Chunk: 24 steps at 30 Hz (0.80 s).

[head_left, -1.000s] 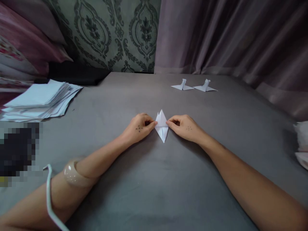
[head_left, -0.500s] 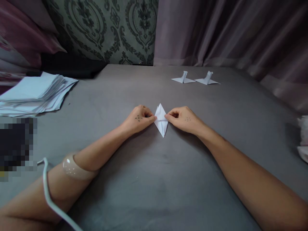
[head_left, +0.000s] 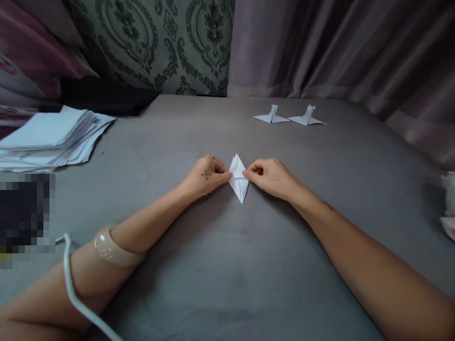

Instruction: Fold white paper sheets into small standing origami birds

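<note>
A small white folded paper (head_left: 239, 182), shaped like a long diamond with a crease line across its middle, lies in the centre of the grey surface. My left hand (head_left: 209, 176) pinches its left corner between thumb and fingers. At the opposite corner my right hand (head_left: 269, 176) grips it the same way, the thumb resting on the paper's upper face. The fingertips beneath the paper are hidden. Further back on the right stand two folded paper birds (head_left: 272, 115) with spread wings, side by side.
A stack of white paper sheets (head_left: 46, 135) lies at the left, in front of a black cloth (head_left: 106, 97). A white cable (head_left: 71, 284) crosses over my left forearm. Curtains (head_left: 302, 47) hang behind the grey surface (head_left: 227, 274). A whitish object (head_left: 450, 203) sits at the right edge.
Almost nothing differs. Both hands keep hold of the folded paper; the right hand's thumb and wrist have shifted very slightly.
</note>
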Tool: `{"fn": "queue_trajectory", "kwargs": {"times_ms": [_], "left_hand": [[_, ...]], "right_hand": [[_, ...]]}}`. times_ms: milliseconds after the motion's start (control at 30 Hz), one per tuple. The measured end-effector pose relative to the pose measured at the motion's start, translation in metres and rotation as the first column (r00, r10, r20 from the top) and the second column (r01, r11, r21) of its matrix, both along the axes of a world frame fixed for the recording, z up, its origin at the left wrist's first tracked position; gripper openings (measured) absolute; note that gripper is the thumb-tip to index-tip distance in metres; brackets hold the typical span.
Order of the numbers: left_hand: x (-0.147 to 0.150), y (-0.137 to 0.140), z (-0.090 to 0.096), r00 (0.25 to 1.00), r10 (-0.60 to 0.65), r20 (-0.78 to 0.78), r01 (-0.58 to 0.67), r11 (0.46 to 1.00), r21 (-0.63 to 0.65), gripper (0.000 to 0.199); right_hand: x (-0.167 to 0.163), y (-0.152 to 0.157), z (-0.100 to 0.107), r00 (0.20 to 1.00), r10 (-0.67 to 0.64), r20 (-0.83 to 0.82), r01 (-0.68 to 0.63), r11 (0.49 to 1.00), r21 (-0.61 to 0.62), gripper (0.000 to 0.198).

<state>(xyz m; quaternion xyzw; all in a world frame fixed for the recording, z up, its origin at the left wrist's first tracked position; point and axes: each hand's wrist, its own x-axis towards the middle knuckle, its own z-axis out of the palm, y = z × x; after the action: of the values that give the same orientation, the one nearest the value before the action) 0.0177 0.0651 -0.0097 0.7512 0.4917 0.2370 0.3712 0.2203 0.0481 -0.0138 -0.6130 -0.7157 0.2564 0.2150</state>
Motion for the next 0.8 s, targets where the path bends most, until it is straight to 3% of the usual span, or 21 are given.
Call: {"fn": "queue_trajectory", "kwargs": {"times_ms": [500,633,700,800], "left_hand": [[0.0,0.002,-0.006,0.998,0.021,-0.061,-0.017,0.998,0.062,0.022],[0.0,-0.002,-0.012,0.986,0.091,-0.141,-0.06,0.976,0.21,0.017],[0.001,-0.006,-0.013,0.984,0.069,-0.166,-0.009,0.941,0.339,0.02],[0.002,-0.011,-0.013,0.965,-0.116,-0.237,0.216,0.864,0.454,0.023]], "right_hand": [[-0.004,-0.003,0.003,0.996,-0.009,0.083,0.011,1.0,-0.019,0.02],[-0.006,-0.004,0.003,0.994,-0.036,0.104,0.036,0.999,-0.002,0.018],[-0.006,-0.005,0.002,0.994,-0.06,0.093,0.058,0.998,0.022,0.018],[-0.003,-0.004,-0.001,0.997,-0.052,0.063,0.049,0.997,0.055,0.018]]}}
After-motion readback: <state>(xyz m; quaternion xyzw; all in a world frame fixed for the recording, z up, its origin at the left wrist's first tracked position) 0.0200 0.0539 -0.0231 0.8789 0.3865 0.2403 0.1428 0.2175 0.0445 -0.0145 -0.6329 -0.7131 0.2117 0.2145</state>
